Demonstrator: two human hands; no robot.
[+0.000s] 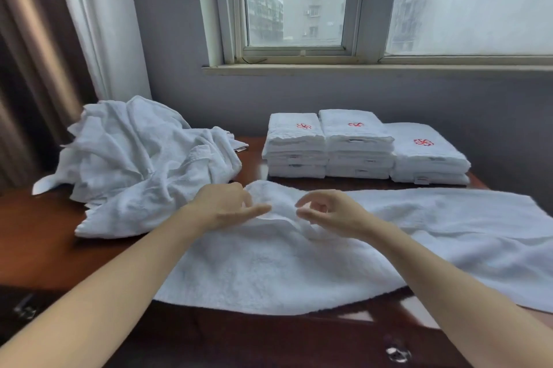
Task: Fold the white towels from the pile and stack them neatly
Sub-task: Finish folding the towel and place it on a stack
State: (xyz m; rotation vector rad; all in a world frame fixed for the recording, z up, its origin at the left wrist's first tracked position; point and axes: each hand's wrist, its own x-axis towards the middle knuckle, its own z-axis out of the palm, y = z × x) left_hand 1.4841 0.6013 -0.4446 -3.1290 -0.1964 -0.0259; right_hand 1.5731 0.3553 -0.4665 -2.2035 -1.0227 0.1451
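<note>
Three towel stacks (359,143) sit on the brown surface (39,248) by a window (299,8) — the spread towel (269,272) lies under the left hand (227,209) and right hand (326,212), both curled; grip unclear.

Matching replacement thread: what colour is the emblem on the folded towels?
Red emblem on white; clearest in the head view on the right-hand stack.

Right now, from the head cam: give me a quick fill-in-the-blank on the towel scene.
1. Folded towels sit in ___ stacks at the back of the table.
2. The logo on each top towel is ___.
3. The unfolded pile lies to the person's ___ of the stacks.
Missing words: three; red; left.
</note>
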